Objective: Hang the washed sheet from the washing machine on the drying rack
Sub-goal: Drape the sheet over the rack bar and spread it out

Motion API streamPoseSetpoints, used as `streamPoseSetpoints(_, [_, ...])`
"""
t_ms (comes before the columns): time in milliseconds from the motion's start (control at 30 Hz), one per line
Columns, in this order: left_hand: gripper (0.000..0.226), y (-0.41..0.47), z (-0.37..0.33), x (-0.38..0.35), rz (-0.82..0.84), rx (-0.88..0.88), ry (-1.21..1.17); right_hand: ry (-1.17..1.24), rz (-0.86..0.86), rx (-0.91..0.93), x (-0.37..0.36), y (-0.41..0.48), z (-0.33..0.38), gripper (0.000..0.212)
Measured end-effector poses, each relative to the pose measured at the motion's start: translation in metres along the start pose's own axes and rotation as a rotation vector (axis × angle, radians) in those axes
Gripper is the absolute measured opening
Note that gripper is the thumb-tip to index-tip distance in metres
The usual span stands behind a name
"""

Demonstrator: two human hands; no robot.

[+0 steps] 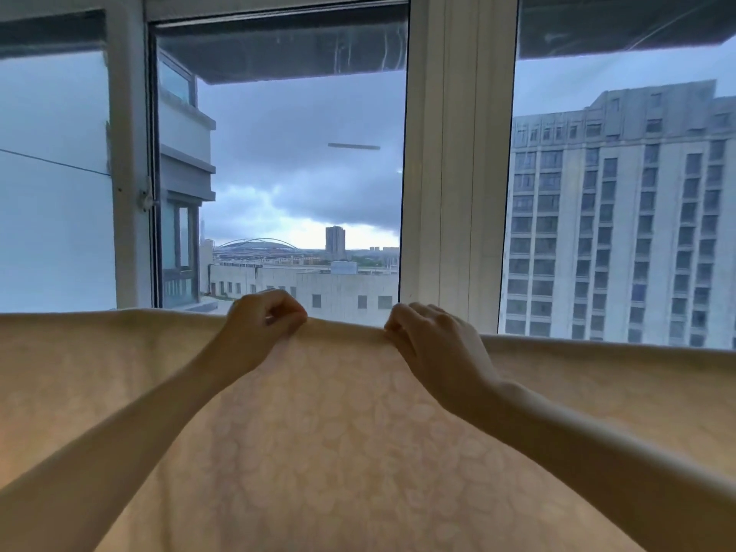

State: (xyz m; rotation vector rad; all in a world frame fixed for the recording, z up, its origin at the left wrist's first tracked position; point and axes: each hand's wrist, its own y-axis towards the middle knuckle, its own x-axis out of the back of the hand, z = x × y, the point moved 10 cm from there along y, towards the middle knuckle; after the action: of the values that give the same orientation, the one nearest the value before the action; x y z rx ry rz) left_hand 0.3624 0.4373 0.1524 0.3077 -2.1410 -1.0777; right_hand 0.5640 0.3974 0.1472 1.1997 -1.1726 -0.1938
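Gripping the top edge of a pale cream cotton sheet with a faint rounded pattern [338, 452], a person stands at a high window; the left hand [265, 314] has its fingers curled and pinches a small fold of the hem; the right hand [432, 336], just beside it, has its fingers hooked over the same edge and nips the cloth between thumb and fingertips; a short stretch of taut hem runs between the two.

The sheet spreads across the whole lower half of the view, its upper edge level from side to side; whatever carries it is hidden beneath the fabric; both bare forearms reach up across the front of the cloth from the lower corners.

Behind the sheet rises a white-framed window [450, 173]; a small latch [146, 199] sits on the left upright, and a thin dark wire [51, 162] crosses the frosted left pane; through the middle opening hang heavy grey storm clouds [302, 185] over a low white flat-roofed building [302, 288], an arched stadium roof [259, 244] and a lone dark tower [335, 241] on the horizon; a pale many-windowed high-rise block [621, 217] fills the right pane, its lower floors cut off by the hem.
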Motion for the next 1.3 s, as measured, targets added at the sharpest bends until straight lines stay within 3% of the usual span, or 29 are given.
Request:
streamPoseSetpoints(100, [0.016, 0.000, -0.005, 0.000, -0.044, -0.022, 0.043, -0.065, -0.009, 0.045, 0.004, -0.002, 0.005, 0.002])
streamPoseSetpoints(233, [0.008, 0.009, -0.016, 0.001, -0.112, -0.053, 0.070, -0.086, 0.027, 0.042, 0.012, 0.012, -0.001, 0.008])
streamPoseSetpoints(333, [0.007, 0.023, -0.020, 0.008, -0.161, -0.037, -0.004, -0.044, -0.070, 0.015, 0.031, 0.033, -0.012, 0.006])
streamPoseSetpoints(633, [0.010, 0.009, 0.023, 0.023, 0.039, 0.100, 0.089, -0.036, -0.037, 0.011, 0.022, 0.032, -0.018, 0.008])
streamPoseSetpoints(767, [0.023, 0.006, 0.038, 0.038, 0.003, 0.085, 0.143, -0.011, 0.003, -0.019, 0.010, 0.032, -0.018, 0.007])
streamPoseSetpoints(967, [0.010, 0.013, 0.043, 0.030, -0.023, 0.085, 0.171, -0.046, 0.083, -0.018, -0.008, 0.026, -0.015, 0.015])
streamPoseSetpoints(1167, [0.016, 0.014, 0.046, 0.029, 0.019, 0.068, 0.166, 0.003, 0.076, -0.003, -0.010, 0.028, -0.008, 0.026])
streamPoseSetpoints(1300, [0.002, 0.011, 0.054, 0.037, -0.007, 0.082, 0.139, 0.011, 0.106, 0.049, -0.020, 0.030, 0.007, 0.034])
